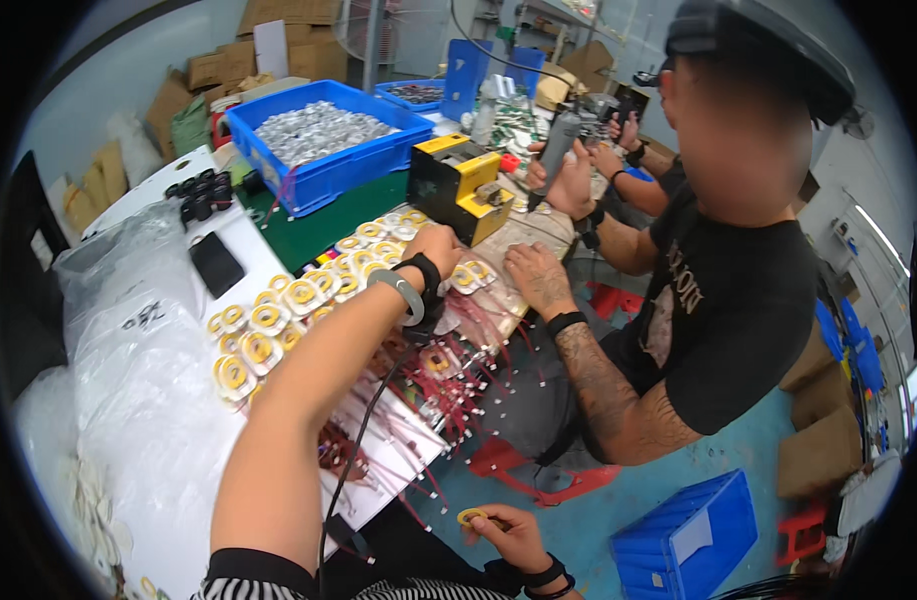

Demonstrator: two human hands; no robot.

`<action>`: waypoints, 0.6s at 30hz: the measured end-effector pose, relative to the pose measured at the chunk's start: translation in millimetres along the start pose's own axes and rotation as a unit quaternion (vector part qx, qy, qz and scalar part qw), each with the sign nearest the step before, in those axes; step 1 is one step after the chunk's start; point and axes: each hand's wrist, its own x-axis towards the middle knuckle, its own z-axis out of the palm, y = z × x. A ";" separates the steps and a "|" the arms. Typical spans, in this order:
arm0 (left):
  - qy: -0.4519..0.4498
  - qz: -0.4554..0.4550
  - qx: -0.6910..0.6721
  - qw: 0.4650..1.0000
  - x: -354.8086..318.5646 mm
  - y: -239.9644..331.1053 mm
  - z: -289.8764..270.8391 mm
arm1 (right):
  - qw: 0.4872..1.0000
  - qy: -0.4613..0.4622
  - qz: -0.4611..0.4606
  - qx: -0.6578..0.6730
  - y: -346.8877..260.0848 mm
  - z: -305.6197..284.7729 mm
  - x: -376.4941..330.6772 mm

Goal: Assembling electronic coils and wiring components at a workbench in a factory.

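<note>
My left arm stretches forward over the table, with a black band and a grey band on the wrist. My left hand [434,250] is down at the far end of rows of white round parts with yellow rings [268,318], beside a yellow and black machine [462,185]; its fingertips are hidden. Low in front of my body, my right hand [516,540] pinches a round part with a yellow ring [470,517] between thumb and fingers. Red wires with small white connectors [458,400] trail from the parts over the table's near right edge.
A blue bin [323,140] full of small silvery pieces stands behind. On the right a co-worker [723,290] holds a grey power screwdriver [558,145], the other hand on the table. A phone [216,263] and plastic bags [128,370] lie left; a blue crate [683,545] is on the floor.
</note>
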 end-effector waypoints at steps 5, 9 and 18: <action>-0.057 0.112 -0.154 0.980 -77.3 33.5 -92.7 | 0.975 -0.191 0.087 -0.077 -21.9 15.4 -14.1; -0.168 0.037 -0.162 0.972 -183.3 68.4 -213.3 | 0.939 -0.314 0.104 -0.092 -34.5 23.8 -25.8; 0.027 -0.356 -0.013 0.934 -455.5 -21.5 -395.4 | 0.907 -0.386 0.106 -0.133 -27.4 68.8 -17.0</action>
